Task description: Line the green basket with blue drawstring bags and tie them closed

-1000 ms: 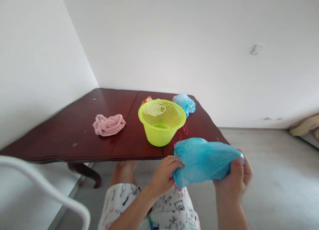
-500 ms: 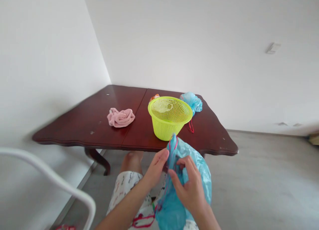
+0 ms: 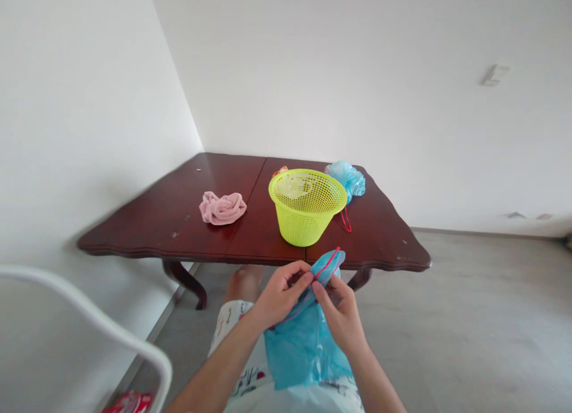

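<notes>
A thin blue plastic bag [image 3: 304, 347] with a red drawstring along its mouth hangs over my lap. My left hand [image 3: 285, 291] pinches the gathered rim from the left. On the other side, my right hand [image 3: 338, 309] has thumb and fingers closed on the same rim, close to the left fingertips. The bag's top edge with the red cord pokes up between both hands. Just beyond, a yellow-green plastic basket [image 3: 300, 228] stands upright on the dark wooden table [image 3: 187, 234], with no contact from either hand.
A crumpled pink cloth [image 3: 222, 208] lies left of the basket. Behind the basket are another blue bag [image 3: 347, 178] with a red cord and a partly hidden orange item [image 3: 280, 171]. A white curved rail [image 3: 89, 311] crosses the lower left. A red item [image 3: 129, 402] lies below it.
Both hands have come together at the bag's rim, the right hand closing on it. The bag has swung left and hangs between them, its mouth gathered. The view has shifted slightly.
</notes>
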`<state>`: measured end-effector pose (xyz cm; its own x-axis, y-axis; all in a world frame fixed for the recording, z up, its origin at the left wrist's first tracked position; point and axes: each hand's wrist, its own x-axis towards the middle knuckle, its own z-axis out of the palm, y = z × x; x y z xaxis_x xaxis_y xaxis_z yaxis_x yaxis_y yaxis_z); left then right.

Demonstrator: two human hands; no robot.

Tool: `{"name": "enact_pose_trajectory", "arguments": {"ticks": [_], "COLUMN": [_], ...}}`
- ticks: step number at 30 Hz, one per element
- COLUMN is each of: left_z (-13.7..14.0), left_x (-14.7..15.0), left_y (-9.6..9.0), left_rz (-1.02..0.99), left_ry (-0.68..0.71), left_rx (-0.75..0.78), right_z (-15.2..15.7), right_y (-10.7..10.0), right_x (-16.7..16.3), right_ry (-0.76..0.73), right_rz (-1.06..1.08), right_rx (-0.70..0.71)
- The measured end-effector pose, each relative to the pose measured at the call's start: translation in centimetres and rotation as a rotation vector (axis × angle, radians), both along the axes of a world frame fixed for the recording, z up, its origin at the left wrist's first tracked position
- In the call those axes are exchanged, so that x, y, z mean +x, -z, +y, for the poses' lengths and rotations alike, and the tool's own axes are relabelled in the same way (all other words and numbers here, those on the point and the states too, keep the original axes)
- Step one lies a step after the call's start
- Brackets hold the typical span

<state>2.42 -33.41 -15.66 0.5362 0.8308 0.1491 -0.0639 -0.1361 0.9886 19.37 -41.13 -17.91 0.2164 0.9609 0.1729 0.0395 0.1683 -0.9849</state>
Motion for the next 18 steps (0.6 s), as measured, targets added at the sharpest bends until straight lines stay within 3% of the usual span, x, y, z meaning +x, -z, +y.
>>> {"name": "enact_pose_trajectory", "arguments": {"ticks": [5, 10, 12, 14, 18], "left_z": [1.4, 2.4, 2.4, 2.3, 2.5], "left_x": [-1.7, -4.4, -5.3, -6.2, -8.3], "left_y": [0.3, -0.2, -0.6, -0.8, -0.9], "left_rz": [-0.180, -0.318, -0.310, -0.328, -0.296], "left_ry": [-0.140, -0.337, -0.284, -0.145, 0.099], "left_rx": [-0.224, -0.614, -0.728, -0.775, -0.706], "right_z": [0.2, 0.2, 0.3, 0.4, 0.7], "right_y": [0.1, -1.3, -2.1, -2.7, -3.4], "right_x": [1.7, 4.5, 5.1, 5.6, 7.1], "right_ry": [0.040, 0.014, -0.019, -0.032, 0.085], "right_rz": [0.176, 0.455, 0.559, 0.612, 0.662], "right_rx": [-0.005, -0.085, -0.126, -0.168, -0.248]}}
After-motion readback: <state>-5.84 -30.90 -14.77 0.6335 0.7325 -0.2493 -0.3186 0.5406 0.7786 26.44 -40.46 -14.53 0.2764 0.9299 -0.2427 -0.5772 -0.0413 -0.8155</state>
